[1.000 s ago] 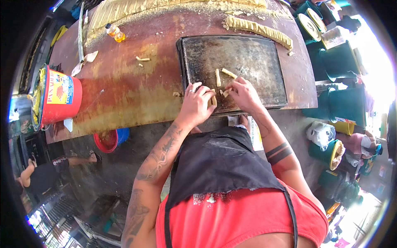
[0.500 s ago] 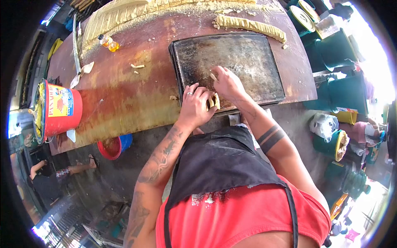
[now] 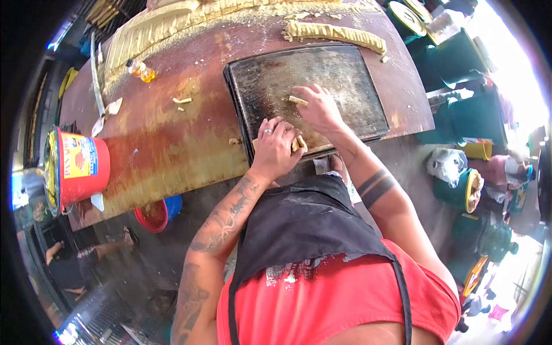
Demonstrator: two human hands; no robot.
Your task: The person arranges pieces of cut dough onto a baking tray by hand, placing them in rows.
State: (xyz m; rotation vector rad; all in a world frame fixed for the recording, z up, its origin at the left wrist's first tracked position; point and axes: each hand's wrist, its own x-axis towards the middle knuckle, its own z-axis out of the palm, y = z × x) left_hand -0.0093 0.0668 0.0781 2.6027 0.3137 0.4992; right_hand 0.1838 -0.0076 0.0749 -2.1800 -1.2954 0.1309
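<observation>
A dark, worn baking tray (image 3: pixel 310 69) lies on the table in front of me. My left hand (image 3: pixel 275 146) is at its near left corner, fingers curled around several short dough pieces (image 3: pixel 300 143) that show beside the thumb. Over the middle of the tray, my right hand (image 3: pixel 318 109) pinches one small dough stick (image 3: pixel 298 100) between thumb and fingers. Whether that stick touches the metal, I cannot tell.
A long row of cut dough (image 3: pixel 167 29) and a shorter cut strip (image 3: pixel 336 35) lie along the far side. On the table (image 3: pixel 190 138) stand a small bottle (image 3: pixel 141 71) and a red bucket (image 3: pixel 86 164). Green bins (image 3: pixel 474 121) stand at right; another person (image 3: pixel 66 270) is lower left.
My right hand has moved slightly up the tray, its dough stick now showing more clearly. The left hand keeps hold of its pieces near the corner. The whole view has shifted a little.
</observation>
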